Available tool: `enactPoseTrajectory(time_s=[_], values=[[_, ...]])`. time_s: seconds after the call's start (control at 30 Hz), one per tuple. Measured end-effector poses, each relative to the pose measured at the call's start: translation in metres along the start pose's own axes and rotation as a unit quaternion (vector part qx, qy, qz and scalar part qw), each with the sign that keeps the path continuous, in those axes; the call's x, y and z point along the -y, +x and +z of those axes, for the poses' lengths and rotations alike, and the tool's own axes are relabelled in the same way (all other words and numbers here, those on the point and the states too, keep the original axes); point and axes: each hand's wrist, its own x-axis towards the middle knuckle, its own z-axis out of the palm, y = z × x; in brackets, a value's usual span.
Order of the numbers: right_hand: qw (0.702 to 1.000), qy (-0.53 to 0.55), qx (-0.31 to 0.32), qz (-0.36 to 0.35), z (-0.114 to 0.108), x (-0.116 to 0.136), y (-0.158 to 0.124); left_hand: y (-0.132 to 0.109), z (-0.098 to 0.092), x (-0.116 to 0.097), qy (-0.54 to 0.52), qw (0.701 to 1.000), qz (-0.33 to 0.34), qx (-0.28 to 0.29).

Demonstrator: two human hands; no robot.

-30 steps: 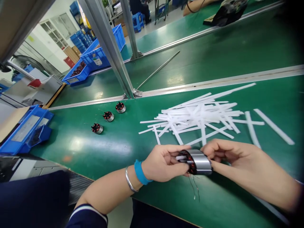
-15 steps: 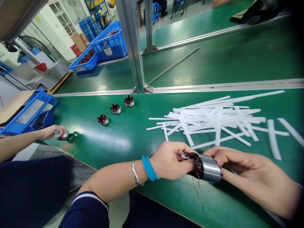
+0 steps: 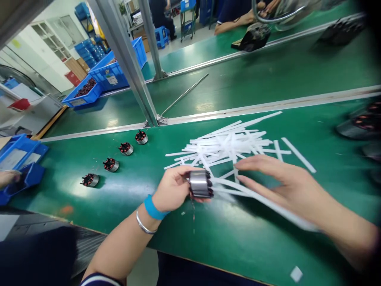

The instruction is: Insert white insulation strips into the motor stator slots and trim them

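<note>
A motor stator [image 3: 200, 184], a silver cylinder with copper windings and black end pieces, is gripped by my left hand [image 3: 175, 190]. Thin wires dangle below it. White strips [image 3: 268, 204] run from the stator's right end and pass below my right hand [image 3: 276, 178]. That hand is at the near edge of a pile of white strips [image 3: 229, 145], thumb and forefinger stretched out and apart, with one strip of the pile between their tips. Whether its other fingers touch the strips is hidden. Further left on the green bench, several stators [image 3: 111, 164] stand in a slanting row.
At the far left, another person's hand [image 3: 10, 178] is over a blue bin [image 3: 32, 174]. A metal post [image 3: 125, 59] rises from the bench [image 3: 133, 222]. Blurred stators [image 3: 360, 123] stand at the right edge. Blue crates [image 3: 110, 75] and a thin rod [image 3: 184, 93] lie beyond the rail.
The stator has turned end for end in my left hand, and my right hand has let go of it and moved to the strips. The other person's hand has left a stator in the row.
</note>
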Motion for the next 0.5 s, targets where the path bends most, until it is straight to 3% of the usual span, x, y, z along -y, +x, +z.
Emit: enactPoseTrajectory(time_s=[0.07,0.23,0.4,0.5], values=[[0.995,-0.080,-0.003,-0.067,0.012,-0.012,-0.002,0.001,-0.005,-0.011,-0.002,1.000,0.006,-0.006],[0.991,-0.091,0.012,-0.098,0.036,-0.017,0.002,0.004,-0.009,-0.012,-0.005,0.999,-0.012,0.044],[0.990,-0.031,-0.041,-0.128,0.019,-0.010,0.009,0.009,-0.008,0.006,0.000,0.995,-0.071,0.064],[0.991,0.074,0.010,-0.107,0.003,-0.002,0.008,0.013,-0.008,0.012,0.013,0.995,-0.071,0.064]])
